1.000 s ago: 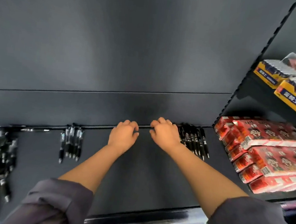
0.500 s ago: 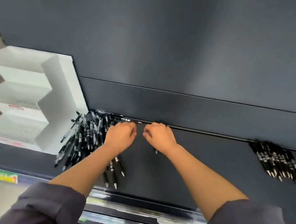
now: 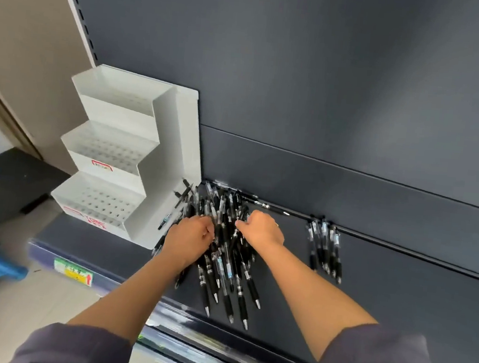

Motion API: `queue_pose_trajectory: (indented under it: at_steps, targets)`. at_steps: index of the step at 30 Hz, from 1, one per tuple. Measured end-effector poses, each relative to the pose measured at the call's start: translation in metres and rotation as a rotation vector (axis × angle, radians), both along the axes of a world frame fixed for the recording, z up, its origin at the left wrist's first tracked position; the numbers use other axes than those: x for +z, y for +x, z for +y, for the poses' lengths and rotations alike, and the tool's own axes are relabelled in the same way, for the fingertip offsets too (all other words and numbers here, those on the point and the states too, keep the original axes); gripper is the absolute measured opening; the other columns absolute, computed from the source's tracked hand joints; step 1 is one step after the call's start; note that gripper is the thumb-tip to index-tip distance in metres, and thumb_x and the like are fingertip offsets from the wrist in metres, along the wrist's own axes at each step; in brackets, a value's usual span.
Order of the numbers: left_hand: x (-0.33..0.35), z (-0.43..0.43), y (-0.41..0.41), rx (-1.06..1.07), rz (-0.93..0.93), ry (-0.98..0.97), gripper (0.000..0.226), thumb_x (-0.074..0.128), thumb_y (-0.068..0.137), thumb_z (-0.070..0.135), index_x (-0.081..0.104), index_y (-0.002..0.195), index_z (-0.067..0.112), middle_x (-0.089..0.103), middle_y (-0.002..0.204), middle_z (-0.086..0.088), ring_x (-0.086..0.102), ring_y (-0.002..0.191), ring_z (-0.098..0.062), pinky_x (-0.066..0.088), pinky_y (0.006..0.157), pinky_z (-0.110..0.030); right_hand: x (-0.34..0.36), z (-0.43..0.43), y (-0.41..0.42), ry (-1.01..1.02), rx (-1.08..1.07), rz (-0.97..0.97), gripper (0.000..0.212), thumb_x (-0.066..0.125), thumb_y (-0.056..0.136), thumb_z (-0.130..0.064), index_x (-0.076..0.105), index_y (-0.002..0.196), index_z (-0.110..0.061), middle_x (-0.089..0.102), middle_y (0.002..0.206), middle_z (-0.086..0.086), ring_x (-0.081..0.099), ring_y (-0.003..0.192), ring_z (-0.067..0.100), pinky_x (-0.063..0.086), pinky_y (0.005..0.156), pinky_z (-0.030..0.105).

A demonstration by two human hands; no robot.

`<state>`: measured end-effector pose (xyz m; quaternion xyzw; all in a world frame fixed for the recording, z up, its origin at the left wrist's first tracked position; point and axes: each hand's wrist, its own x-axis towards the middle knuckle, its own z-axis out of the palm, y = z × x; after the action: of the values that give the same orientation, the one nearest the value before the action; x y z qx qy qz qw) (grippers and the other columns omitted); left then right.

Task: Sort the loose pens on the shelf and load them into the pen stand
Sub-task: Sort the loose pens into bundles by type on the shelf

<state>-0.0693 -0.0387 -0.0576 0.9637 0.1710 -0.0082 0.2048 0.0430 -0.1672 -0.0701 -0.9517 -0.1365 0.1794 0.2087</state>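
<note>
The white tiered pen stand (image 3: 157,173) stands just to the left of the left grip (image 3: 190,235), its three stepped rows of holes showing no pens, so by the look of it loading has not begun and the work is at the gathering and sorting step. The left grip lies on the near-left part of the heap of pens (image 3: 224,267), fingers curled down into it; whether they have closed round any pen cannot be told, since the fingertips are hidden among the barrels. The heap itself lies on the dark shelf (image 3: 396,299) between and under both grips, spilling toward the front edge below the wrists, with a few strays leaning against the stand's side wall. The right grip (image 3: 260,230) rests on the far-right part of the heap, knuckles up and fingers bent onto the pens, and here too a true hold cannot be made out. Beyond the right grip a single pen (image 3: 271,207) lies along the back edge, and well to its right a small row of pens (image 3: 325,248) lies lined up apart from the heap. The next move likely calls for drawing a few pens out, turning them one way, and carrying them leftward to the stand's holes.
</note>
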Motion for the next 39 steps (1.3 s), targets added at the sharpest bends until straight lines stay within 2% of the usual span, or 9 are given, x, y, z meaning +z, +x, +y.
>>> queue_pose_trajectory:
  at_steps: [2,5,9,12,16,20,24,33,39]
  targets:
    - [0.0,0.001,0.003,-0.01,0.004,-0.013,0.019,0.044,0.091,0.016,0.061,0.098,0.019,0.062,0.101,0.0,0.057,0.093,-0.023,0.049,0.081,-0.038,-0.004,0.01,0.002,-0.053,-0.038,-0.005,0.046,0.055,0.085,-0.056,0.058,0.109,-0.017,0.056,0.114,0.003,0.058,0.103,0.027,0.042,0.068,0.031]
    - [-0.001,0.001,0.011,-0.036,0.0,-0.023,0.018,0.043,0.092,0.016,0.06,0.099,0.018,0.061,0.099,-0.001,0.057,0.093,-0.023,0.048,0.081,-0.038,-0.009,0.018,0.007,-0.089,-0.052,0.008,0.038,0.053,0.088,-0.044,0.059,0.112,-0.015,0.054,0.121,0.004,0.056,0.106,0.029,0.041,0.07,0.031]
    - [-0.004,-0.002,0.026,-0.036,0.02,-0.04,0.019,0.044,0.092,0.017,0.06,0.102,0.02,0.061,0.102,0.001,0.057,0.096,-0.02,0.049,0.083,-0.039,-0.003,0.014,0.019,0.046,-0.127,0.064,0.024,0.04,0.091,-0.027,0.06,0.089,-0.014,0.063,0.1,0.008,0.055,0.082,0.026,0.039,0.065,0.029]
    - [-0.007,-0.006,0.038,-0.024,0.044,-0.047,0.021,0.043,0.094,0.019,0.06,0.107,0.02,0.06,0.105,0.0,0.056,0.099,-0.022,0.049,0.084,-0.04,0.001,0.006,0.026,0.019,-0.086,0.055,0.02,0.045,0.089,-0.033,0.056,0.084,-0.018,0.063,0.092,0.004,0.06,0.084,0.027,0.04,0.065,0.028]
    - [-0.012,-0.013,0.048,0.027,0.032,-0.097,0.026,0.045,0.095,0.017,0.06,0.116,0.017,0.056,0.11,-0.003,0.054,0.105,-0.022,0.047,0.086,-0.036,-0.007,0.012,0.025,0.023,-0.034,0.04,0.038,0.056,0.082,-0.053,0.057,0.096,-0.018,0.064,0.103,0.001,0.062,0.098,0.026,0.046,0.072,0.031]
    - [-0.016,-0.013,0.049,0.059,0.006,-0.103,0.025,0.047,0.093,0.013,0.059,0.114,0.015,0.05,0.107,-0.003,0.054,0.101,-0.023,0.047,0.081,-0.035,-0.014,0.026,0.024,0.042,0.014,0.034,0.046,0.062,0.084,-0.044,0.051,0.118,-0.016,0.05,0.126,0.005,0.056,0.111,0.029,0.047,0.083,0.036]
    - [-0.02,-0.014,0.047,0.109,-0.004,-0.054,0.019,0.051,0.091,0.016,0.06,0.108,0.016,0.05,0.112,-0.003,0.051,0.106,-0.023,0.047,0.086,-0.036,-0.018,0.029,0.024,-0.015,0.079,-0.043,0.045,0.061,0.087,-0.038,0.047,0.121,-0.013,0.047,0.128,0.009,0.056,0.11,0.031,0.046,0.076,0.036]
    - [-0.015,-0.03,0.06,0.222,0.006,0.007,0.026,0.041,0.091,0.01,0.058,0.111,0.016,0.051,0.109,-0.006,0.048,0.106,-0.026,0.045,0.077,-0.036,-0.017,0.019,0.027,-0.15,0.306,-0.177,0.029,0.058,0.086,-0.044,0.061,0.089,-0.016,0.049,0.117,0.006,0.054,0.102,0.031,0.038,0.065,0.032]
    - [-0.013,-0.027,0.069,0.168,0.016,0.018,0.029,0.044,0.092,0.015,0.055,0.118,0.018,0.055,0.111,-0.005,0.048,0.11,-0.026,0.044,0.085,-0.036,-0.006,0.013,0.041,0.082,0.121,0.045,0.026,0.046,0.087,-0.038,0.055,0.095,-0.014,0.062,0.109,0.01,0.061,0.098,0.033,0.042,0.07,0.032]
